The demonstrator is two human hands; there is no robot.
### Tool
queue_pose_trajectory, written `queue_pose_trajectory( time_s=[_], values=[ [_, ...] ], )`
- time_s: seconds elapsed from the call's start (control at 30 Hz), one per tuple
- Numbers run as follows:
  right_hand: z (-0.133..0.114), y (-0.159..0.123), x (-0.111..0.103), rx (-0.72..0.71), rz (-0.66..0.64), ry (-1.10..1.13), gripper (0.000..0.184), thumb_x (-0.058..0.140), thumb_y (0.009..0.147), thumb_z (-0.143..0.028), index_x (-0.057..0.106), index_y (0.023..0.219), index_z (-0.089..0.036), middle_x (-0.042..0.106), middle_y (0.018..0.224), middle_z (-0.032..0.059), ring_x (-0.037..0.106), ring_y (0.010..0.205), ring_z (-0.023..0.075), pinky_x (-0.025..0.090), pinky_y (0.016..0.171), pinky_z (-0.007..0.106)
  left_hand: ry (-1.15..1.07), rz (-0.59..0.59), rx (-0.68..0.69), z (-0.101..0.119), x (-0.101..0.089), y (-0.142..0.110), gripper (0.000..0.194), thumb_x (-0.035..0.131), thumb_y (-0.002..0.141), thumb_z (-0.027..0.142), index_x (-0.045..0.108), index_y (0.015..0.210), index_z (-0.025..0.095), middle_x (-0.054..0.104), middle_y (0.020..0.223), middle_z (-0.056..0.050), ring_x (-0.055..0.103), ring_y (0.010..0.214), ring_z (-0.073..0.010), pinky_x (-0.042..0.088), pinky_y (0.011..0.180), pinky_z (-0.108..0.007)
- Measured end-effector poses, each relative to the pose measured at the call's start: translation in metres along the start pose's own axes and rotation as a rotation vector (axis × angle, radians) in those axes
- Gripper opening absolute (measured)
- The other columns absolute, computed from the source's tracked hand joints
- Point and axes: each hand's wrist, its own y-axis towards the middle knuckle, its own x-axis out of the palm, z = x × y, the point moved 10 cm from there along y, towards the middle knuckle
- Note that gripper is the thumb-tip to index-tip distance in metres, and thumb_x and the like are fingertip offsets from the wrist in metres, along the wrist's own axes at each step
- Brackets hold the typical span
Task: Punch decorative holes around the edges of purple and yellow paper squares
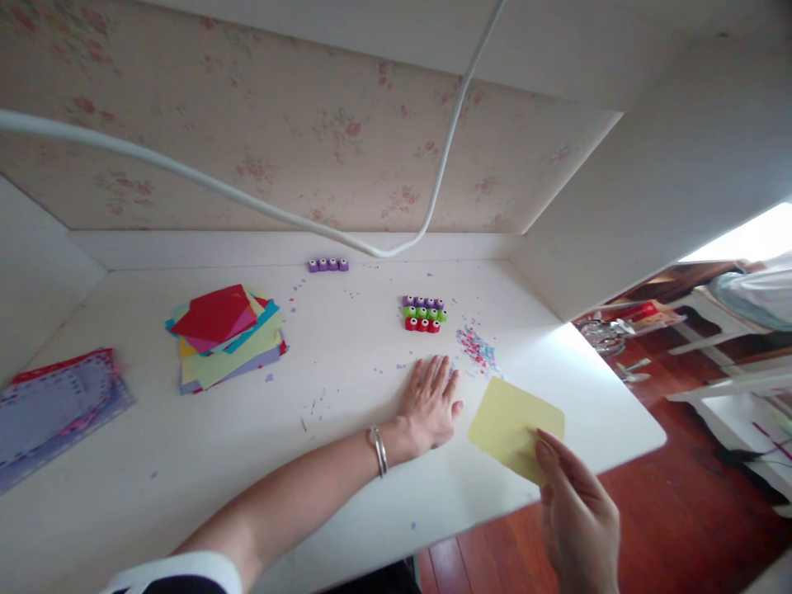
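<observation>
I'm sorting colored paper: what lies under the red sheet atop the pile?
Beneath the red sheet, a blue sheet, pale-yellow sheet and purple sheet partly show, among others. Their covered parts can't be seen.

Was a plain, pale yellow sheet of paper [511, 421], roughly four-sided, unfolded and fairly flat, with a softly rounded right corner. Was pinched at its near right side in the right hand [582, 510]. Stretched slantwise over the near right part of the surface [216, 445], close to the edge. Could not be judged as touching or just above.
</observation>
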Motion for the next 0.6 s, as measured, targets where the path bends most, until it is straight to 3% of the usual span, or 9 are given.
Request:
queue_pose_trajectory(
  time_s=[0.2, 0.37, 0.43, 0.5, 0.6],
  values=[
    [0.002, 0.003, -0.023, 0.058, 0.029, 0.057, 0.047, 0.084, 0.066, -0.042, 0.074, 0.106, -0.018, 0.074, 0.109, 0.0085, 0.068, 0.098, 0.026, 0.058, 0.077, 0.031, -0.053, -0.015, 0.077, 0.024, 0.027, 0.072, 0.059, 0.034, 0.099, 0.043, 0.036, 0.146, 0.008, 0.024, 0.158, -0.019, 0.02, 0.147, -0.0307, 0.025, 0.118, -0.045],
    [0.002, 0.002, -0.027, 0.101, 0.051, 0.101, 0.045, 0.084, 0.067, -0.039, 0.074, 0.106, -0.018, 0.073, 0.111, 0.0066, 0.067, 0.102, 0.0229, 0.057, 0.08, 0.025, -0.069, 0.029, 0.152, 0.037, 0.011, 0.102, 0.049, 0.037, 0.099, 0.037, 0.046, 0.137, 0.007, 0.034, 0.152, -0.02, 0.029, 0.143, -0.0281, 0.026, 0.118, -0.042],
    [-0.001, 0.002, -0.023, 0.079, 0.044, 0.088, 0.044, 0.084, 0.068, -0.039, 0.074, 0.105, -0.017, 0.073, 0.111, 0.0075, 0.066, 0.103, 0.0249, 0.057, 0.082, 0.029, -0.073, 0.055, 0.22, 0.044, -0.009, 0.094, 0.044, 0.037, 0.099, 0.034, 0.049, 0.133, 0.01, 0.038, 0.15, -0.016, 0.031, 0.142, -0.0254, 0.024, 0.119, -0.04],
    [-0.003, 0.004, -0.018, 0.042, 0.013, 0.053, 0.043, 0.082, 0.069, -0.04, 0.074, 0.104, -0.016, 0.073, 0.111, 0.0086, 0.067, 0.103, 0.0273, 0.058, 0.082, 0.033, -0.074, 0.106, 0.297, 0.047, -0.038, 0.07, 0.038, 0.035, 0.099, 0.028, 0.053, 0.129, 0.011, 0.044, 0.146, -0.015, 0.034, 0.14, -0.025, 0.025, 0.119, -0.041],
    [-0.002, 0.008, -0.005, 0.003, -0.056, -0.019, 0.044, 0.08, 0.071, -0.043, 0.073, 0.105, -0.016, 0.073, 0.111, 0.0092, 0.067, 0.102, 0.0289, 0.059, 0.08, 0.036, -0.091, 0.161, 0.19, 0.019, -0.078, 0.013, 0.032, 0.041, 0.096, 0.024, 0.057, 0.121, 0.013, 0.049, 0.14, -0.014, 0.038, 0.137, -0.0264, 0.029, 0.118, -0.043]
  ],
)
